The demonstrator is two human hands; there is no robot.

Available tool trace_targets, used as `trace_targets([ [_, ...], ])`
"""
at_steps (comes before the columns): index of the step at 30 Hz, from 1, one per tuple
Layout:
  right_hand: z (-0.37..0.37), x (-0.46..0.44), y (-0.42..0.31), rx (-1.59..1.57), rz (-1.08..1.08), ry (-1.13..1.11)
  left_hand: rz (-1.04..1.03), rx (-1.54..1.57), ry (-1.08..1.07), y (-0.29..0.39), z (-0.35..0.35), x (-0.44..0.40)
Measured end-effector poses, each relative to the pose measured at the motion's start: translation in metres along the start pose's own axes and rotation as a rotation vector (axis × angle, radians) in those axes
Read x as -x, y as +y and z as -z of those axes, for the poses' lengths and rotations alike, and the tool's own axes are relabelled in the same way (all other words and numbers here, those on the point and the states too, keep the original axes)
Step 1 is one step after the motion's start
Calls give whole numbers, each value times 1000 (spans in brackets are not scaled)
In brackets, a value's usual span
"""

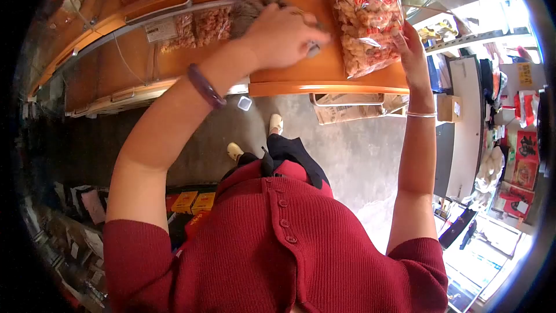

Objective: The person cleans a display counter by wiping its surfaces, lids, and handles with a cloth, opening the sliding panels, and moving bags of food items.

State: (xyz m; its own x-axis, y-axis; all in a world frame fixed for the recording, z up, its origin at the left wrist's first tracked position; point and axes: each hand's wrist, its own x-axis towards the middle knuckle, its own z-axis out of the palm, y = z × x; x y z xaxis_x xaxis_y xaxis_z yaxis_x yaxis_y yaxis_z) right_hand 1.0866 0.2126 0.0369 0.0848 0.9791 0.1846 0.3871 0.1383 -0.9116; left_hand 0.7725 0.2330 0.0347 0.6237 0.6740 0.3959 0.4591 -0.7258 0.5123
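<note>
Above the orange counter top point(278, 79), my left hand point(286, 37) is closed, with its fingers curled. Grey cloth point(253, 10) shows behind that hand and wrist, and a grey bit pokes out between the fingers; most of what is in the grip is hidden. To its right lies a large clear plastic bag of light-coloured dried food with red printing point(366, 26). My right hand point(410, 49) grips the right edge of this bag, thumb on top and fingers behind it.
Small bagged goods point(213, 26) sit in a compartment at upper left. Folded cardboard point(350, 110) is below the counter, and a small white dish point(244, 103) lies near the floor. Yellow boxes point(202, 203) stand at lower left. A brown box point(449, 108) is beyond my right forearm.
</note>
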Motion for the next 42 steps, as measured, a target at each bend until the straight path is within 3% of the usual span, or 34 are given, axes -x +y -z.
trace_targets([
  [2, -4, 1, -11, -24, -31, -18, -170, -86, -276, 16, -7, 1],
  [5, -7, 3, -14, -52, -96, -62, -114, -61, -425, 40, -4, 10],
  [9, -8, 8, -11, -55, -67, -17, -178, 4, -404, 24, 8, 27],
  [11, -7, 8, -11, -37, -73, -25, -107, 5, -502, 16, 26, 39],
  [13, -10, 11, -17, -87, -65, -36, -84, -112, -404, 9, 42, 59],
  [15, -10, 12, -19, -66, -61, -50, 196, -100, -544, 8, 65, 67],
  [16, -10, 12, -17, -62, -70, -39, 196, -105, -548, 4, 71, 75],
  [18, -6, 9, -14, -63, -68, -49, 155, -475, -877, -5, 81, 93],
  [19, -5, 7, -12, -61, -67, -51, 155, -484, -879, -13, 85, 105],
  [21, -2, 7, -13, -87, -94, -60, 403, -187, -651, -27, 82, 128],
  [22, 1, 3, -16, -101, -110, -85, 393, -189, -644, -22, 78, 128],
  [24, 5, 0, -22, -48, -102, -117, 662, 139, -510, -5, 63, 123],
  [25, 6, -4, -23, -8, -108, -150, 671, 279, -347, 3, 49, 121],
  [27, 7, -10, -21, -70, -120, -203, 788, 368, -382, 5, 35, 117],
  [29, 8, -14, -13, -96, -70, -238, 750, 424, -259, -3, 14, 119],
  [32, -2, -8, -39, -251, -225, -312, 813, 614, -173, 8, 7, 113],
  [37, -30, 7, -67, -620, -201, -232, 841, 639, -187, 8, 8, 117],
  [39, -37, -2, -68, -593, -135, -165, 841, 692, -206, 4, 2, 119],
  [42, -46, -32, -73, -586, -198, -134, 815, 665, -186, 9, 5, 116],
])
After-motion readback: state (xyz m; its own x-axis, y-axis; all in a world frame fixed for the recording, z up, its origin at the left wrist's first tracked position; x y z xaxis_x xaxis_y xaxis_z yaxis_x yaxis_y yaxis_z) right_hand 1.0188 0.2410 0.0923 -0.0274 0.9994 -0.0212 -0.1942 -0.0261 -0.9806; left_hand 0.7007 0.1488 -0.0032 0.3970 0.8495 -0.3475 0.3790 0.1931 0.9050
